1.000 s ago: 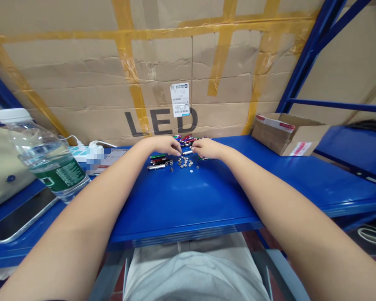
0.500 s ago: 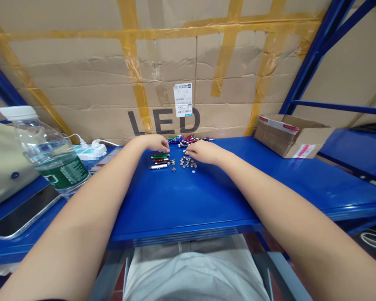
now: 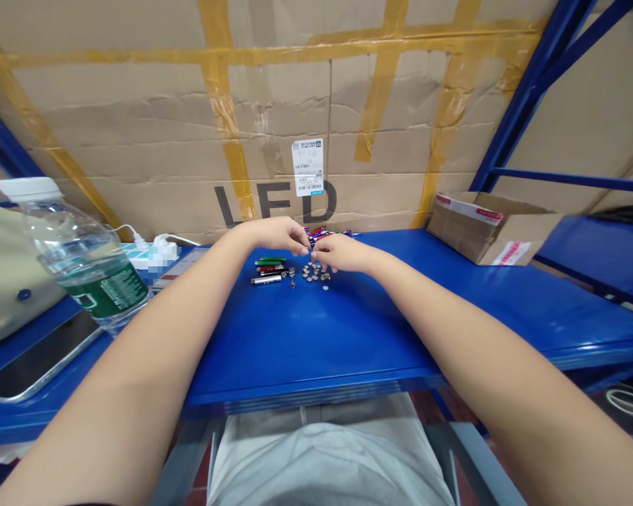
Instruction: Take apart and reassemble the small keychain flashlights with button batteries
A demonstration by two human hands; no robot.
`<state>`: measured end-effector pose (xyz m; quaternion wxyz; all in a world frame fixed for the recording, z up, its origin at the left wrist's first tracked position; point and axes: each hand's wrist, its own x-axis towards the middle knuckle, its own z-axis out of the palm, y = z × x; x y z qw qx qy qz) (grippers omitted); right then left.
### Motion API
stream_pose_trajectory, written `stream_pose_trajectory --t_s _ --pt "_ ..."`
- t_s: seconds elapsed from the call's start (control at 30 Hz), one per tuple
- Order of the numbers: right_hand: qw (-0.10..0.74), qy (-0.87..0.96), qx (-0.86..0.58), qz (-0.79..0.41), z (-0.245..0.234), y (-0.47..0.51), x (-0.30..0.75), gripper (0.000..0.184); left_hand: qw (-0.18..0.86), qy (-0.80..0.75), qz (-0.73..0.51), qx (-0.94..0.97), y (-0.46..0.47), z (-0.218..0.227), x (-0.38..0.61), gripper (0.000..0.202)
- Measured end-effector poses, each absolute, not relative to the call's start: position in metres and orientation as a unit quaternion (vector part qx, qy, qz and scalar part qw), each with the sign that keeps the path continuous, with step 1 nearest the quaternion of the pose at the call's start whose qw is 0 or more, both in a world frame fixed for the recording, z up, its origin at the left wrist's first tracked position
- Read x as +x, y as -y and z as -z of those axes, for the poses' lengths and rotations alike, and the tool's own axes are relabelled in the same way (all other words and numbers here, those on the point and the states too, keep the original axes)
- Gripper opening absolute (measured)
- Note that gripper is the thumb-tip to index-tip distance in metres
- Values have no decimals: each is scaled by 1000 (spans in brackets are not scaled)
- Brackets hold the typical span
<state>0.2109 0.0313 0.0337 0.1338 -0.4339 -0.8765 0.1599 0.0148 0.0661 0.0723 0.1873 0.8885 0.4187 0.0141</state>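
Note:
My left hand and my right hand meet fingertip to fingertip above the blue table. Both are pinched closed; whatever lies between the fingers is too small to make out. Right below them are scattered several small round silver pieces, like button cells. Left of these lie slim metal tubes like small penlights: a green one at the back and a silver one in front, with red and dark ones between. Behind the hands is a pile of coloured pen-like tubes, partly covered by my fingers.
At the left stand a water bottle and a white power strip, with a phone lying nearer. An open cardboard box sits at the back right. A large taped carton forms the back wall.
My left hand has moved right, from above the row of tubes to my right hand. The right hand has stayed nearly in place, its fingers now meeting the left ones.

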Motion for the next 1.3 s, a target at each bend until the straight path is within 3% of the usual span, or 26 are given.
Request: stream_pose_trajectory --t_s 0.2,0.33,0.5,0.77,0.97,1.2,1.3 --pt "-25 868 -476 -140 -39 -32 224 27 157 -464 -15 872 -74 -61 6 25" --pt "-45 867 -474 -148 -35 -34 223 22 146 -456 -6 878 -81 -52 2 22" --pt "-40 855 -487 -172 -33 -36 222 23 133 -469 14 873 -84 -48 1 20" --pt "5 898 -433 -74 -33 -37 219 13 100 -489 70 863 -72 -58 12 18" --pt "-31 900 -421 -110 -35 -35 221 18 76 -390 19 917 -67 -51 36 25" --pt "128 870 -476 7 -24 -54 227 19 50 -391 37 918 -65 -41 48 24" --pt "136 861 -488 54 -16 -63 230 22 39 -405 42 913 -58 -44 52 24"
